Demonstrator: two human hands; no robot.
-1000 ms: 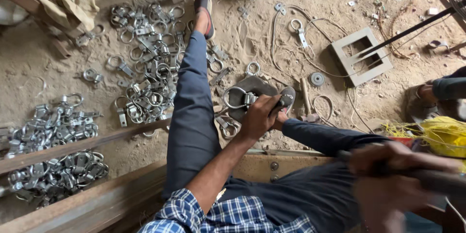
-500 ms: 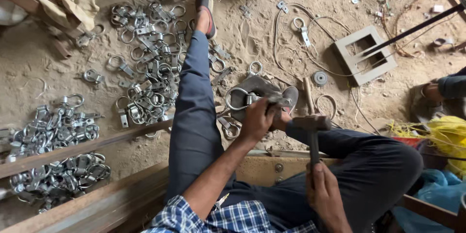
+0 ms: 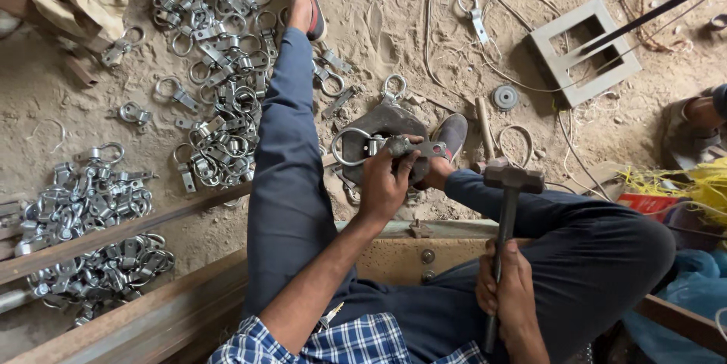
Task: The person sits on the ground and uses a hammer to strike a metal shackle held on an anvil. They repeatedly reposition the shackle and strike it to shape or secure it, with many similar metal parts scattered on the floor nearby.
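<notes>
Ring clamp [image 3: 379, 144]: centre of frame, on a dark iron block [image 3: 386, 125], ring end pointing left, flat strap end pointing right.
Left hand [image 3: 388, 181]: just below the clamp, fingers and thumb pinching its middle, pressing it onto the block.
Right hand [image 3: 509, 296]: lower right of centre, fist wrapped around the handle of a hammer [image 3: 506, 216].
Hammer head: right of the clamp, level with the shoe toe, apart from the block.
Grey shoe [image 3: 452, 135]: right of the block, touching its edge.
Loose clamp piles [image 3: 219, 84]: upper left, strewn on sandy ground; more heaped at left edge [image 3: 83, 197].
Square metal frame [image 3: 585, 49]: upper right, two open compartments, contents not visible.
Yellow cord bundle [image 3: 681, 182]: right edge.
</notes>
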